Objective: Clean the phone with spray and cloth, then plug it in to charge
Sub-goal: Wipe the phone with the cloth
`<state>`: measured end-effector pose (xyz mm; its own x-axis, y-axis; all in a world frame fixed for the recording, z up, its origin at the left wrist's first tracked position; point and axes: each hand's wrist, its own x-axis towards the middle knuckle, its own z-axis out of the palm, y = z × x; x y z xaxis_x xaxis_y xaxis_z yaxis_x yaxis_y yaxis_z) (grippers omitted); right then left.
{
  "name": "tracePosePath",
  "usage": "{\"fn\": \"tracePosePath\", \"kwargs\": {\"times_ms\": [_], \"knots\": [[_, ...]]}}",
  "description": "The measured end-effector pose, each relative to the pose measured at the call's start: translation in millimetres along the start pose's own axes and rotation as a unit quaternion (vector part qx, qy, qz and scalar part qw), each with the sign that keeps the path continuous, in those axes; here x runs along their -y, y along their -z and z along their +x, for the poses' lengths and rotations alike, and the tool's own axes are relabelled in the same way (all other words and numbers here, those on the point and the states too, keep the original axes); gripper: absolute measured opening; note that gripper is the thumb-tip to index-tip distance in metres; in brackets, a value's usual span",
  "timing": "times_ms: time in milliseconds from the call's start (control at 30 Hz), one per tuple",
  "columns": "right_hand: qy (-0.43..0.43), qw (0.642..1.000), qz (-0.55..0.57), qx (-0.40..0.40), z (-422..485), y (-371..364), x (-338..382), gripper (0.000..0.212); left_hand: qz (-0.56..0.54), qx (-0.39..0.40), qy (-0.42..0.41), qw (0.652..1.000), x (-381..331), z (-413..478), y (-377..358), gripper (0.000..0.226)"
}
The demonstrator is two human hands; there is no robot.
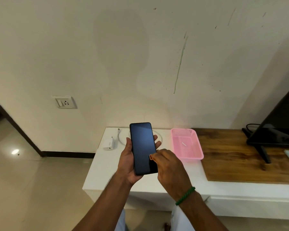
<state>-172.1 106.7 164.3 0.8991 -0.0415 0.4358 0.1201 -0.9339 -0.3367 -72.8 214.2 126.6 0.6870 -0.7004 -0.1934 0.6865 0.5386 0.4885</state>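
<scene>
My left hand (128, 162) grips a black phone (143, 147) from behind and below, screen dark and facing me, upright over the white counter (97, 177). My right hand (168, 165) hovers at the phone's lower right, fingers curled, with one fingertip touching the screen. A white charger adapter (109, 144) lies on the counter, and its white cable (119, 135) loops behind the phone. A wall socket (65, 102) sits on the wall to the left. No spray bottle or cloth is in view.
A pink plastic basket (197, 147) holding a small white piece stands right of the phone. Beyond it are a wooden board (240, 160) and a black TV (277, 129) on its stand. Tiled floor (32, 180) lies to the left.
</scene>
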Motion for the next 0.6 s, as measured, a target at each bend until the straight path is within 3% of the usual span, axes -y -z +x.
{"fn": "tracePosePath", "kwargs": {"times_ms": [600], "knots": [[0.013, 1.0, -0.008, -0.009, -27.4, -10.9, 2.1, 0.042, -0.011, -0.037, -0.002, 0.999, 1.5, 9.1, 16.0, 0.068]]}}
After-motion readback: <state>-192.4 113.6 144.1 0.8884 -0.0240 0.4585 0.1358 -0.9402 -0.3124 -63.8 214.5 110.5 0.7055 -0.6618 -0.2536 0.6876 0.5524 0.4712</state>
